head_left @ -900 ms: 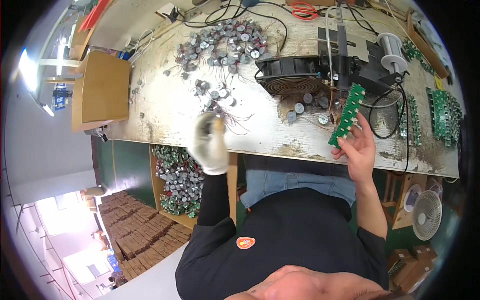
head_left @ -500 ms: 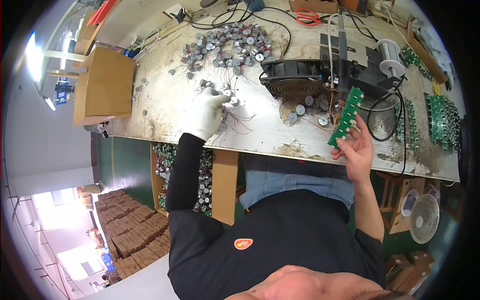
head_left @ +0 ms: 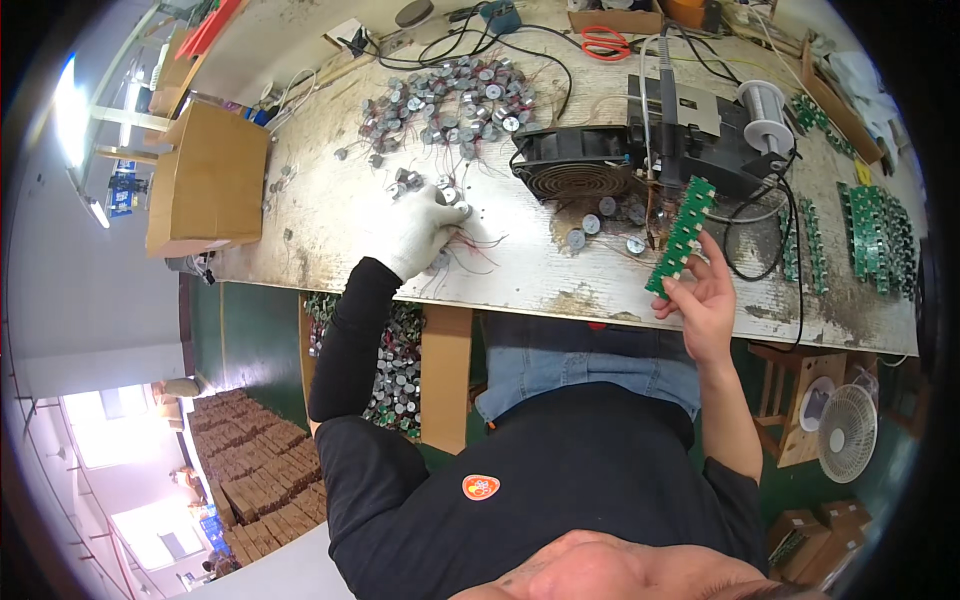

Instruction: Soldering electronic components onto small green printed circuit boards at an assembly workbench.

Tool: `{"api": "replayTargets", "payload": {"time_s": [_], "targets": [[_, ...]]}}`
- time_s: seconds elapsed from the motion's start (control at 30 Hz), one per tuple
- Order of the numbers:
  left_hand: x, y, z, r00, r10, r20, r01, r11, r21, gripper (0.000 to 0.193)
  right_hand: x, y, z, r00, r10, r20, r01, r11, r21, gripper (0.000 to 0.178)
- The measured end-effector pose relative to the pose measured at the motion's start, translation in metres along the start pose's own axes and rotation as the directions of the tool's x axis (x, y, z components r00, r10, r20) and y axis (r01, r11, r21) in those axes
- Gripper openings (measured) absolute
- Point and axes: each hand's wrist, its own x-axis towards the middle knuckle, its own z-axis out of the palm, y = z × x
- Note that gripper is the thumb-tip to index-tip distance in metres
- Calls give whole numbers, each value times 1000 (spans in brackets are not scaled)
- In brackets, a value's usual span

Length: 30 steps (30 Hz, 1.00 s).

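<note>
While the bare right hand (head_left: pixel 708 303) grips a green circuit-board strip (head_left: pixel 684 238) near the front edge of the desk (head_left: pixel 310 225), the gloved left hand (head_left: pixel 417 236) is half closed at small round wired components (head_left: pixel 449 194); whether it pinches one, I cannot tell. Between the hands, farther back, stands a black fan (head_left: pixel 575 180). A cardboard box (head_left: pixel 217 180) occupies the left edge.

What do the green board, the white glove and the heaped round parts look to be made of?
Green board: probably stiff resin laminate, smooth-looking; it is thin and straight, held near one end without sagging.
White glove: seems to be matte fabric, given its soft contours; the weave is too small to tell.
Round parts: likely grey metal, as some faces glint; plastic can't be excluded.
</note>
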Motion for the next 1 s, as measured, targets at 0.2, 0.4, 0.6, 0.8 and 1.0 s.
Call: {"api": "replayTargets", "payload": {"time_s": [0.2, 0.4, 0.6, 0.8, 1.0], "targets": [[3, 7, 3, 1000, 12, -3, -12, 996, -85, 17, 0, 2, 0, 1000, 0, -5, 0, 1000, -1, 68], [0, -9, 20, 915, -285, -286, 44, 775, -630, 15, 1, 2, 2, 1000, 6, 1, -6, 1000, 13, 69], [-5, 15, 24, 786, -608, -112, -5, 175, -984, 20, 1, 2, 2, 1000, 11, 0, -11, 1000, 10, 70], [-8, 28, 22, 744, -617, -256, -251, 97, -963, 19, -1, 1, -2, 1000, 17, 8, -17, 1000, -1, 70], [-11, 51, 12, 762, -616, -198, -190, 80, -979, 20, -1, 2, -4, 1000, 26, -4, -26, 999, 24, 72]]}}
